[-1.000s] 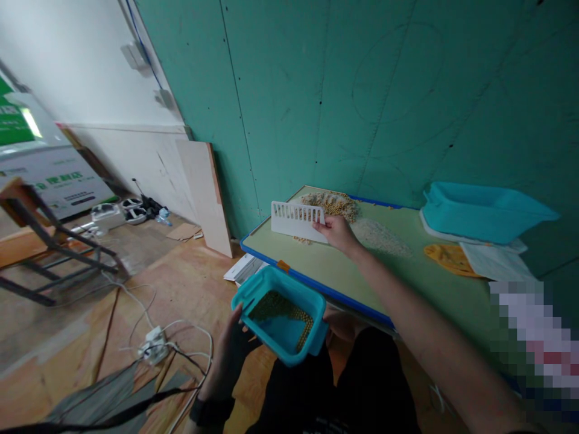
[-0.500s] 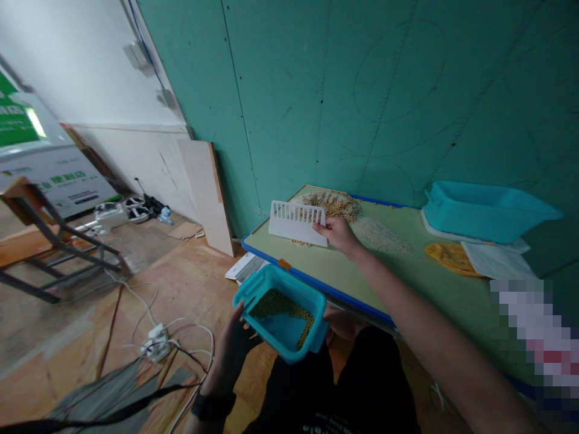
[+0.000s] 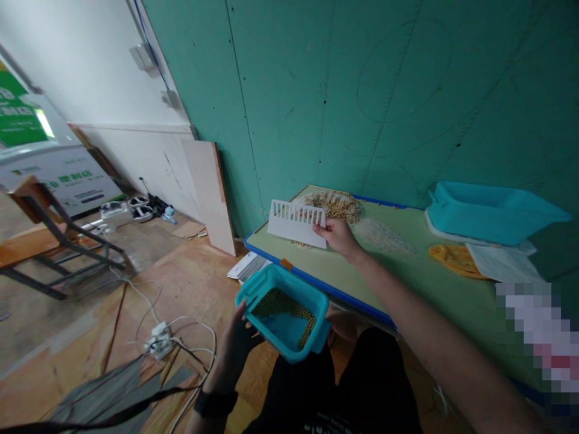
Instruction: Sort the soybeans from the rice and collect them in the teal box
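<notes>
My left hand (image 3: 244, 334) grips the left end of a small teal plastic tub (image 3: 287, 327), held level with the table's front edge, above my lap. Dark green beans (image 3: 277, 301) lie inside it, with yellowish beans (image 3: 309, 325) along the right side. Over the table's left part, my right hand (image 3: 338, 235) pinches the right end of a white slotted plastic scraper (image 3: 294, 231), its slots facing up. Behind the scraper is a pile of tan beans (image 3: 339, 207), partly hidden. A few tan beans (image 3: 301, 244) show at its lower edge.
A pale green table (image 3: 407, 289) with a blue edge stands against the green wall. Whitish grains (image 3: 382, 236) are spread mid-table. Farther right are a larger teal tub (image 3: 493, 211), a yellow cloth-like item (image 3: 455, 259) and white sheets. A power strip (image 3: 159, 340) with cables lies on the floor.
The view has shifted slightly, so the surroundings sit a little farther right. Both hands keep their holds on the tub and the scraper, with hardly any movement.
</notes>
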Motion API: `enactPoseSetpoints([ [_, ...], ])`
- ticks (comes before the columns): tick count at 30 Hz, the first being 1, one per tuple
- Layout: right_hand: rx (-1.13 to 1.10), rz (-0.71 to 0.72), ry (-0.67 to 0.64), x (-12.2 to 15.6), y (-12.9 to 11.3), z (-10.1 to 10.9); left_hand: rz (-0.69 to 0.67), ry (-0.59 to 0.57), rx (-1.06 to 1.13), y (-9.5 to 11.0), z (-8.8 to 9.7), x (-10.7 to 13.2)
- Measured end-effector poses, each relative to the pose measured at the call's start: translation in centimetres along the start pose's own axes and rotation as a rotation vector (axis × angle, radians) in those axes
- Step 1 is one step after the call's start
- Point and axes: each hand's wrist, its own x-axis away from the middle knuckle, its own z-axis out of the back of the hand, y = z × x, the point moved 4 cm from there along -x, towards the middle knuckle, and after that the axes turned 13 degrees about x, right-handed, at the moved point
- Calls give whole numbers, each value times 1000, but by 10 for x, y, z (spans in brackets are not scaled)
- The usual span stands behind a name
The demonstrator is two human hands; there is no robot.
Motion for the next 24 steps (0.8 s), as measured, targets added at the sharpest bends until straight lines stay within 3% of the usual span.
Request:
enactPoseSetpoints([
  [24,-182,3,-111,10,-6,-17,2,-20,-18,-2,2,0],
])
